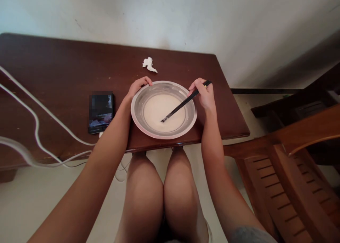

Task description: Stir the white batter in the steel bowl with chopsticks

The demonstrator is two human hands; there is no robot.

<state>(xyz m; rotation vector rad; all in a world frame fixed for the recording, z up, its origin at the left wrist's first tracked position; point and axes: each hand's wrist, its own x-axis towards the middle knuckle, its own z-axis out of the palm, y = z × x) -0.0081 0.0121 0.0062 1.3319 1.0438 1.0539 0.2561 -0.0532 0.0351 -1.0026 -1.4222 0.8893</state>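
Note:
A round metal bowl (138, 120) rests at the front edge of the table, holding a pale, creamy liquid (156, 108). My left hand (140, 85) grips the bowl's far left rim, its fingers curled over the edge. In my right hand (203, 92) is a pair of black chopsticks (183, 103), held closed around their upper end above the bowl's right side. The chopsticks slant down to the left, and their whitish-smeared tips reach the liquid near the middle of the bowl.
A crumpled white tissue (149, 64) lies behind the bowl on the dark wooden table (66, 62). Left of my forearm lies a phone (101, 112) with its screen lit. White cables (37, 126) cross the table's left side. A wooden chair (276, 179) stands at the right.

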